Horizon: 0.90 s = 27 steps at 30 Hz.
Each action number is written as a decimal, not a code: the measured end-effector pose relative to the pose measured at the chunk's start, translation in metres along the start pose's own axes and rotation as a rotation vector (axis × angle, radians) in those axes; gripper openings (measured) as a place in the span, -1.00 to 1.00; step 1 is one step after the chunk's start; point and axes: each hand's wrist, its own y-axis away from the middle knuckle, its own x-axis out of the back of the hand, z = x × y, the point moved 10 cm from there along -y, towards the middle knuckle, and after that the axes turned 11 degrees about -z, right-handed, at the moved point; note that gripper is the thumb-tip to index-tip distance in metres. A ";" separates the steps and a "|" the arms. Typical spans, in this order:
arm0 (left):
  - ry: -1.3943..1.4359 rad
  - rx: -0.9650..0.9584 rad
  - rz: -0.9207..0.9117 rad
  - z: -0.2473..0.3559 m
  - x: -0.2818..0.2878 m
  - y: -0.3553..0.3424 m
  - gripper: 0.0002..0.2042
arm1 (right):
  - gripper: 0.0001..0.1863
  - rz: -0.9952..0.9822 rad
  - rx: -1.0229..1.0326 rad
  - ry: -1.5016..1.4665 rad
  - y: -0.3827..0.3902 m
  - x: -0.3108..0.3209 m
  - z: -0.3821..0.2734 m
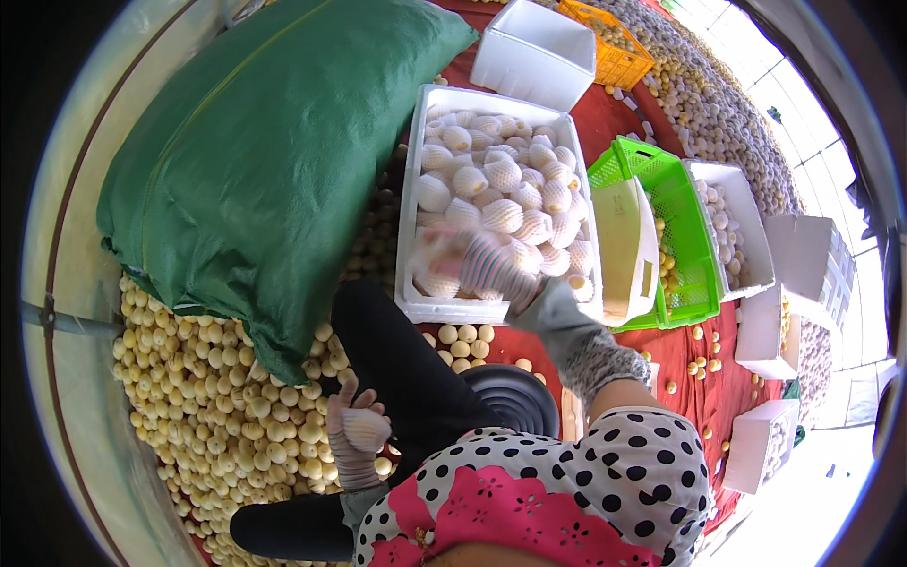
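Note:
My left hand (350, 449), in a striped glove or sleeve, is low over my lap, its fingers curled around a round fruit in a white foam net (367, 428). Out in front, my right hand (444, 253) reaches over the near left part of a white foam box (408, 213). Motion smears its fingers, so what they hold, if anything, does not show. Packed in that box are many round fruits in white foam nets (502, 215). Some bare pale-yellow fruits (463, 342) lie on the ground just in front of it.
Left, a big green sack (255, 151) rests by a heap of pale-yellow fruits (236, 416). Right of the box stand a cream carton (624, 250), a green crate (704, 298) and several white boxes. Behind are a white box (534, 57) and an orange crate (619, 61). A dark round stool (515, 402) is near my knees.

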 end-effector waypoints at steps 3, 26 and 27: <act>0.247 -0.146 -0.006 0.015 0.029 0.013 -0.47 | -0.50 0.217 -0.300 0.500 0.006 0.116 0.035; 0.315 -0.243 0.254 0.027 0.058 0.036 -0.53 | -0.30 0.640 -0.416 0.781 0.070 0.189 0.031; 0.303 -0.257 0.250 0.030 0.060 0.039 -0.53 | -0.29 0.605 -0.436 0.824 0.057 0.181 0.033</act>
